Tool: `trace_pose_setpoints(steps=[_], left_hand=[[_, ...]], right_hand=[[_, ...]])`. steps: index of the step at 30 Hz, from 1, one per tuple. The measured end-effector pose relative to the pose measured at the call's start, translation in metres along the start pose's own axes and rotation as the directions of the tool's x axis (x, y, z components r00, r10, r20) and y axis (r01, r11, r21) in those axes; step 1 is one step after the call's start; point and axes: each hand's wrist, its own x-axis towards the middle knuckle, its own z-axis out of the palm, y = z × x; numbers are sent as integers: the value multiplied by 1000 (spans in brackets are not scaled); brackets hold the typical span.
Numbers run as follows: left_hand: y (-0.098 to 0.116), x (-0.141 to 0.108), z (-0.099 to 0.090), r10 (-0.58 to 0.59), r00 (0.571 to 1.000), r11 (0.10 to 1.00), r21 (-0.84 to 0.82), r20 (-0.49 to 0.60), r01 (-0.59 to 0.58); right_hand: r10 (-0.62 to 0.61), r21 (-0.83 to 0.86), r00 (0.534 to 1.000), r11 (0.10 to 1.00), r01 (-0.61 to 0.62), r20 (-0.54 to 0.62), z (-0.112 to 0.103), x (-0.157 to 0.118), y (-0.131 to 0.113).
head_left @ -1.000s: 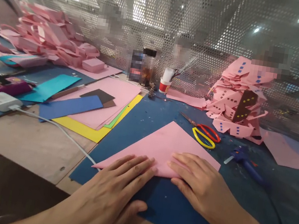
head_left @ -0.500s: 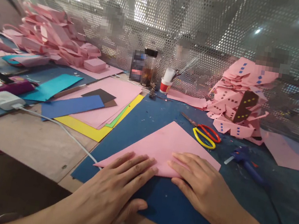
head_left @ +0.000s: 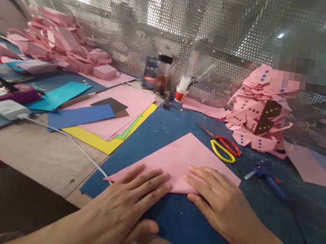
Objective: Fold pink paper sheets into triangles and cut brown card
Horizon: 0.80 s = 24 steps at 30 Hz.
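Observation:
A sheet of pink paper (head_left: pixel 184 156), folded into a broad triangular shape, lies on the blue work surface (head_left: pixel 135 142) with its peak pointing away from me. My left hand (head_left: pixel 133 200) rests flat across the near folded edge, left of the middle, fingers stretched out and thumb apart. On the right part of the same edge lies my right hand (head_left: pixel 216 194), its fingers extended and pressing on the paper. Parts of the crease are hidden under both hands. Just beyond the paper's right side are scissors (head_left: pixel 223 149) with one red and one yellow handle.
A blue glue gun (head_left: pixel 269 180) lies at right with its cord. Behind it rises a pile of pink cut pieces (head_left: pixel 261 108). Coloured sheets (head_left: pixel 114 118), a power strip (head_left: pixel 3 94) and pink paper boxes (head_left: pixel 61 40) are at left. A paper cup (head_left: pixel 181 94) stands at the back.
The view has shifted very slightly. Both hands stay on the pink paper in almost the same places, and the paper keeps its folded shape.

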Motion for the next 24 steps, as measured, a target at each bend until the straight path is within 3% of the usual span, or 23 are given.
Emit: trace_pose_setpoints(steps=[7, 13, 24], left_hand=[[-4, -3, -1, 14, 996, 999, 35, 89, -17], [-9, -10, 3, 18, 1000, 1000, 17, 16, -18], [-14, -21, 0, 11, 1000, 996, 86, -15, -9]], right_hand=[[0, 17, 1000, 1000, 0, 3, 0, 0, 0], [5, 40, 1000, 999, -5, 2, -1, 1, -1], [1, 42, 1000, 999, 0, -14, -1, 1, 0]])
